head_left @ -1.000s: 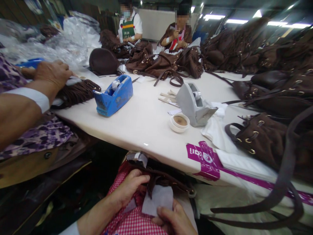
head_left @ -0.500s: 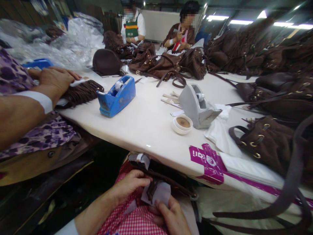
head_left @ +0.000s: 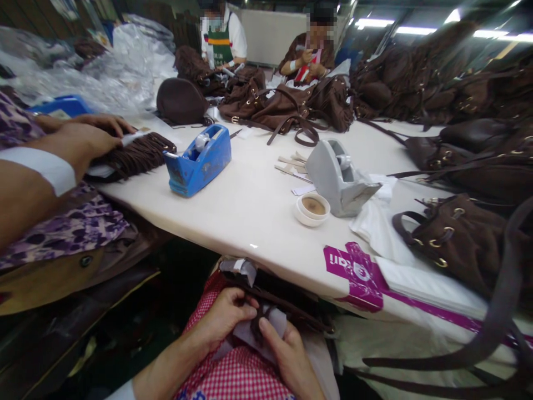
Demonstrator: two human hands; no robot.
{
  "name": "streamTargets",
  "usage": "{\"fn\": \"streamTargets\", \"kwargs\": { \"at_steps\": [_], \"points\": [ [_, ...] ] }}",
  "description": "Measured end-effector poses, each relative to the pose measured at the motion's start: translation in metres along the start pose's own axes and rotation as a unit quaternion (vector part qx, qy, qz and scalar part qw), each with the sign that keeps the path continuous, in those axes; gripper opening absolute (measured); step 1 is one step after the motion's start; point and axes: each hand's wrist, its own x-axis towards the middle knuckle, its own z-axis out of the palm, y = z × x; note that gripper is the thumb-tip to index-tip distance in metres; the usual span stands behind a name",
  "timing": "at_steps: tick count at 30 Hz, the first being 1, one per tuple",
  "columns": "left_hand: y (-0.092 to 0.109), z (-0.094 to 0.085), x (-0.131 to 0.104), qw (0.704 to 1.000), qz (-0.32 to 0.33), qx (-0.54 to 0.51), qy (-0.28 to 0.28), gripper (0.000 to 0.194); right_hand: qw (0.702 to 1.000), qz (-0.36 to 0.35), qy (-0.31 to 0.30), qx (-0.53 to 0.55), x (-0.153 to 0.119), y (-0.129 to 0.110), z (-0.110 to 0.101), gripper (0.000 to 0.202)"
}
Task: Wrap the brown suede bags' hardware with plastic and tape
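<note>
A dark brown bag (head_left: 287,303) rests on my lap against the table's front edge, with a grey wrapped piece (head_left: 244,272) at its upper left. My left hand (head_left: 233,311) pinches a dark brown strap piece (head_left: 263,319) between thumb and fingers. From the right, my right hand (head_left: 285,347) grips a thin grey sheet (head_left: 277,319), its thumb pressed on the sheet and the brown piece. The sheet lies behind and around the brown piece. Below both hands is red checked cloth (head_left: 241,375).
On the white table (head_left: 233,211) stand a blue tape dispenser (head_left: 200,161), a grey tape dispenser (head_left: 339,178) and a round white pot (head_left: 312,209). Brown bags (head_left: 466,239) fill the right side. A co-worker's arm (head_left: 37,183) is at left; two people work across the table.
My right thumb has moved up onto the brown piece, and the grey sheet is folded closer around it. My hands are nearer each other. The neighbour's hand has shifted slightly left.
</note>
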Motion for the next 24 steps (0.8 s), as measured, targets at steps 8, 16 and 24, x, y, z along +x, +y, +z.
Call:
{"fn": "streamTargets", "kwargs": {
  "at_steps": [8,16,24],
  "points": [
    [-0.006,0.000,-0.015,0.998,0.028,-0.061,0.013,0.045,0.998,-0.022,0.027,0.052,0.006,0.012,-0.006,0.045],
    [-0.019,0.000,-0.010,0.996,-0.031,-0.041,-0.070,0.049,0.999,-0.034,0.036,0.021,0.000,0.003,-0.004,0.048],
    [-0.025,0.018,0.000,0.995,-0.022,-0.061,-0.077,0.052,0.988,-0.056,0.080,-0.121,-0.006,-0.014,-0.007,0.059]
  ]
}}
